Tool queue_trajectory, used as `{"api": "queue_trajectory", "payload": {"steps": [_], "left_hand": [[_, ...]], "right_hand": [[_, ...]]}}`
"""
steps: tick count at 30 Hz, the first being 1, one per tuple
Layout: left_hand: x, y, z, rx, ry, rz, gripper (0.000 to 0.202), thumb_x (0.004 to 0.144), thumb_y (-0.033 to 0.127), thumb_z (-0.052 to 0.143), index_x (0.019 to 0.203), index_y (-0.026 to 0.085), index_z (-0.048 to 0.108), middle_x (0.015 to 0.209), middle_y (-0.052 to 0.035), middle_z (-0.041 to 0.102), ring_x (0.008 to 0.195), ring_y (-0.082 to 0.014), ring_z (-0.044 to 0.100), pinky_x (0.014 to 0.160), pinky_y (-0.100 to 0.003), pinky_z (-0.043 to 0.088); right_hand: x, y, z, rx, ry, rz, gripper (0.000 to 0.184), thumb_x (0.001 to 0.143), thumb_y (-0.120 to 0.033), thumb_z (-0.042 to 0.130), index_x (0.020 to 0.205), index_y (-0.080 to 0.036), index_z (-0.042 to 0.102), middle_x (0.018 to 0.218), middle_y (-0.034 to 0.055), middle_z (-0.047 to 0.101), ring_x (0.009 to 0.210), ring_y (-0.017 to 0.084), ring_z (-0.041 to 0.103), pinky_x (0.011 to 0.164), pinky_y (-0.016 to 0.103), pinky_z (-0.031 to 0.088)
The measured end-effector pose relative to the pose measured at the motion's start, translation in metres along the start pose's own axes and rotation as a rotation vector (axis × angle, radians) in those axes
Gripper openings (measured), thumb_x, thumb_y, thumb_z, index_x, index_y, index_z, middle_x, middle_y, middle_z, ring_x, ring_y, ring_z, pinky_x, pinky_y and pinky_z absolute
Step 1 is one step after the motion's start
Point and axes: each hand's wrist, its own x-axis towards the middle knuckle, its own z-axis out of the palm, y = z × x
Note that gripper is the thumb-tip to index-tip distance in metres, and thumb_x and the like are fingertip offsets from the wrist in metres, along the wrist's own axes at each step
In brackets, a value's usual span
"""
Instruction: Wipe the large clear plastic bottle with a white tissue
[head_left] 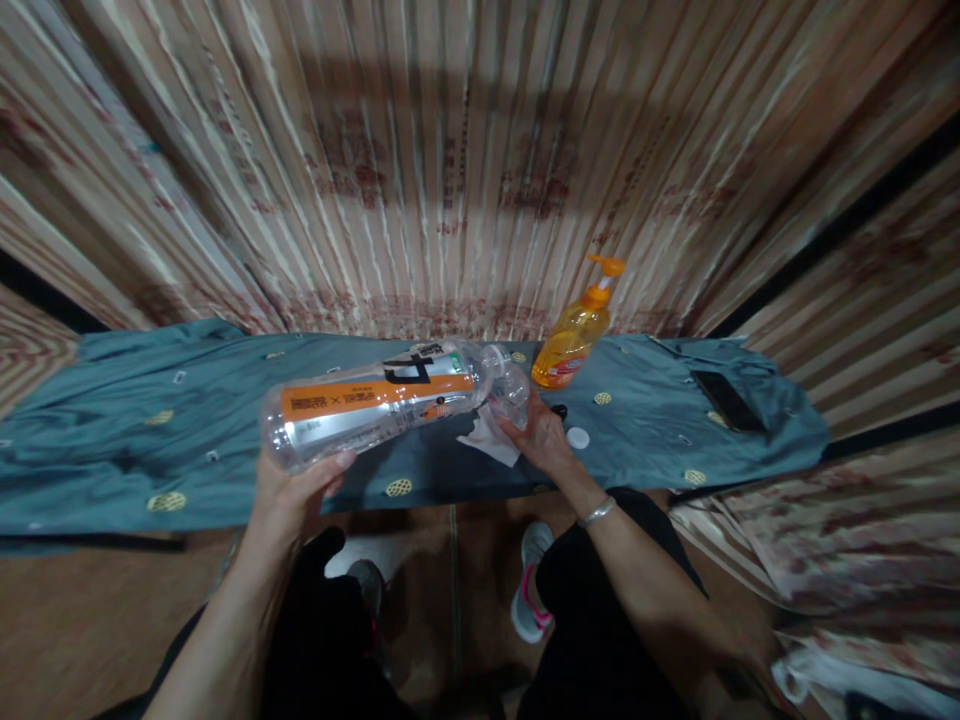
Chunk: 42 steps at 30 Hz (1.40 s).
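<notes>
left hand (pixel 289 495): gripping base of clear bottle (pixel 382 400), held sideways | right hand (pixel 541 435): closed around its neck, over white cloth (pixel 489 440) | orange pump bottle (pixel 574 335) just beside

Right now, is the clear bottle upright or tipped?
Tipped: the clear bottle lies sideways, left hand at its base, right hand at its neck.

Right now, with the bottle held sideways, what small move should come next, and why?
Probably tip the bottle upright. The left hand holds its base, the right hand touches its neck, it lies sideways, and a white cap rests loose on the blue cloth, so its mouth may be open.
</notes>
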Motion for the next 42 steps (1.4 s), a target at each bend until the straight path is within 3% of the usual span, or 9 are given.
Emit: {"api": "queue_trajectory", "payload": {"steps": [7, 13, 18, 22, 27, 31, 38, 42], "left_hand": [[0.003, 0.003, -0.001, 0.025, -0.016, -0.066, 0.085, 0.054, 0.029, 0.112, 0.131, 0.022, 0.077, 0.1, -0.0061, 0.082, 0.064, -0.0137, 0.063, 0.041, -0.02, 0.047], [0.002, 0.004, 0.001, 0.027, 0.002, -0.063, 0.084, 0.052, 0.03, 0.113, 0.129, 0.021, 0.079, 0.09, -0.0024, 0.079, 0.062, -0.0143, 0.064, 0.041, -0.02, 0.05], [0.003, 0.005, -0.001, 0.038, -0.004, -0.062, 0.087, 0.052, 0.03, 0.113, 0.132, 0.022, 0.078, 0.095, -0.0034, 0.08, 0.065, -0.0157, 0.066, 0.042, -0.022, 0.051], [0.001, 0.005, -0.001, 0.047, -0.016, -0.059, 0.085, 0.053, 0.029, 0.112, 0.131, 0.02, 0.079, 0.098, -0.0051, 0.081, 0.064, -0.0158, 0.066, 0.041, -0.023, 0.052], [-0.004, 0.002, 0.003, 0.05, 0.016, -0.035, 0.06, 0.061, 0.034, 0.109, 0.112, 0.018, 0.083, 0.08, -0.0014, 0.078, 0.056, -0.013, 0.062, 0.044, -0.022, 0.052], [-0.006, 0.003, 0.006, 0.066, 0.036, -0.032, 0.056, 0.057, 0.035, 0.109, 0.103, 0.017, 0.084, 0.078, -0.0018, 0.079, 0.055, -0.0147, 0.064, 0.043, -0.023, 0.054], [-0.013, 0.008, 0.012, 0.119, 0.067, -0.045, 0.056, 0.064, 0.035, 0.108, 0.113, 0.022, 0.084, 0.113, -0.0073, 0.087, 0.091, -0.0256, 0.081, 0.061, -0.028, 0.068], [-0.007, 0.002, 0.006, 0.092, 0.07, -0.022, 0.061, 0.06, 0.04, 0.111, 0.113, 0.023, 0.084, 0.117, -0.0075, 0.087, 0.103, -0.0291, 0.083, 0.079, -0.035, 0.074]], "right_hand": [[0.0, -0.002, 0.001, -0.041, -0.001, 0.018, 0.07, 0.098, -0.04, 0.082, 0.159, -0.013, 0.063, 0.129, 0.0253, 0.086, 0.119, 0.043, 0.086, 0.103, 0.062, 0.071], [0.0, -0.004, 0.0, -0.017, 0.003, -0.006, 0.072, 0.099, -0.038, 0.082, 0.165, -0.018, 0.058, 0.13, 0.0243, 0.087, 0.119, 0.043, 0.085, 0.103, 0.067, 0.07], [0.0, -0.003, -0.001, 0.005, -0.014, 0.012, 0.069, 0.099, -0.039, 0.079, 0.16, -0.012, 0.061, 0.131, 0.0287, 0.085, 0.12, 0.044, 0.084, 0.106, 0.066, 0.069], [0.0, -0.001, 0.001, 0.006, -0.015, 0.014, 0.067, 0.098, -0.038, 0.08, 0.158, -0.014, 0.062, 0.125, 0.025, 0.087, 0.116, 0.044, 0.085, 0.105, 0.068, 0.07], [0.0, 0.003, 0.004, 0.004, 0.021, -0.014, 0.072, 0.098, -0.04, 0.081, 0.163, -0.019, 0.058, 0.126, 0.0229, 0.087, 0.117, 0.043, 0.085, 0.104, 0.07, 0.07], [-0.001, 0.002, 0.002, 0.011, -0.002, -0.001, 0.067, 0.099, -0.04, 0.08, 0.159, -0.018, 0.062, 0.125, 0.0233, 0.087, 0.115, 0.043, 0.085, 0.104, 0.068, 0.07], [0.0, 0.0, 0.002, 0.007, 0.01, -0.006, 0.067, 0.1, -0.042, 0.08, 0.16, -0.02, 0.061, 0.125, 0.023, 0.087, 0.116, 0.043, 0.085, 0.101, 0.069, 0.071], [-0.001, 0.001, 0.002, -0.009, 0.007, 0.011, 0.066, 0.099, -0.041, 0.081, 0.158, -0.018, 0.063, 0.123, 0.0232, 0.087, 0.114, 0.043, 0.085, 0.102, 0.068, 0.071]]}}
